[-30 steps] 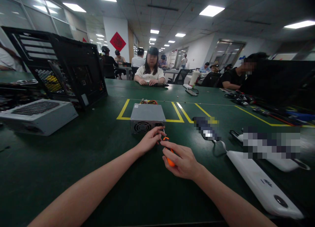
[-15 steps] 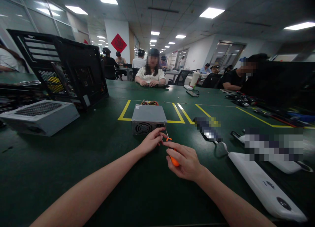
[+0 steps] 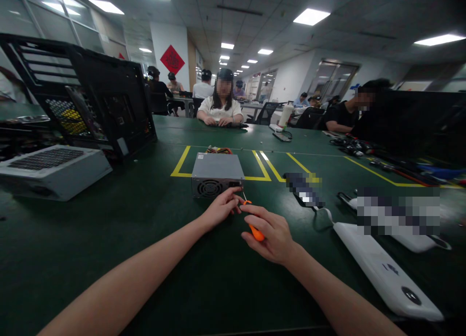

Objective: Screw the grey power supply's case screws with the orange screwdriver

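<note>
A grey metal power supply box (image 3: 217,173) with a round fan grille lies on the green table (image 3: 109,239), coloured wires at its far end. My right hand (image 3: 271,234) grips an orange-handled screwdriver (image 3: 255,230) whose thin shaft points at the box's lower right corner. My left hand (image 3: 220,207) rests at that same corner, fingertips pinched around the screwdriver tip against the box's front face.
A black computer case (image 3: 91,95) and a grey vented unit (image 3: 53,171) stand at the left. White devices (image 3: 386,270) and cables lie at the right. Yellow tape lines (image 3: 267,166) mark the table. Other people sit at the far side and at the right.
The view shifts slightly between the frames. Both hands stay at the box's front right corner, the screwdriver handle sits a little differently in my right hand.
</note>
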The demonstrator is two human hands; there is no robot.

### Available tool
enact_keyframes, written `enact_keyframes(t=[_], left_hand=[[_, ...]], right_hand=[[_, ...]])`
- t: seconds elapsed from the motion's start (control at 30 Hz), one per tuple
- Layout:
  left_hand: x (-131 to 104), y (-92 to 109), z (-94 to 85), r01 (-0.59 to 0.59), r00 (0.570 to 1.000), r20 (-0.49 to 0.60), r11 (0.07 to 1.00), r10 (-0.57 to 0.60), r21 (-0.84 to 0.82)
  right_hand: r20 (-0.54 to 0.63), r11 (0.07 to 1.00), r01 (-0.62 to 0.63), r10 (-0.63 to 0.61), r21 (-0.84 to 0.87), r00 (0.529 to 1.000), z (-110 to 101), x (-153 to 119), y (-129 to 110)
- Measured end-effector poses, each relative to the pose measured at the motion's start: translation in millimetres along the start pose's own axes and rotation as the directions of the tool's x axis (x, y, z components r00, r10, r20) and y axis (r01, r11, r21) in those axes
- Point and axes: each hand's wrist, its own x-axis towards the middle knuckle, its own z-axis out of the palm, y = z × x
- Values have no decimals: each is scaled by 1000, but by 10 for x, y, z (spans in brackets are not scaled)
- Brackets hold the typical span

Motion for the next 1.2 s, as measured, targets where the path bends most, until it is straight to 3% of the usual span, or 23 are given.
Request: enact_keyframes(t=[0.27,0.37,0.6,0.7,0.83,0.93,1.03,1.2], left_hand=[[17,-40,-12,-8,1000,12,999,8,33],[18,-67,-14,-33,999,8,997,32,73],[-67,-17,48,-132,988,-21,917,151,375],[-124,29,44,-241,958,26,757,284,607],[-189,124,-33,-381,868,199,355,455,854],[-207,199,-114,-348,799,229,117,556,930],[-194,241,-175,-285,783,230,5,578,959],[-162,222,-194,-273,815,252,-38,522,961]], right_hand=[[-166,991,-135,132,-8,977,7,-6,-39],[-158,989,-146,144,-2,977,4,8,-35],[-209,980,-148,118,-134,971,-16,8,-26],[-216,979,-144,111,-143,970,-24,-1,15],[-263,976,-148,103,-158,959,-29,9,74],[-275,978,-120,70,-171,959,-26,30,85],[-281,981,-121,75,-150,957,-23,46,84],[-226,977,-93,48,-190,973,-26,26,109]])
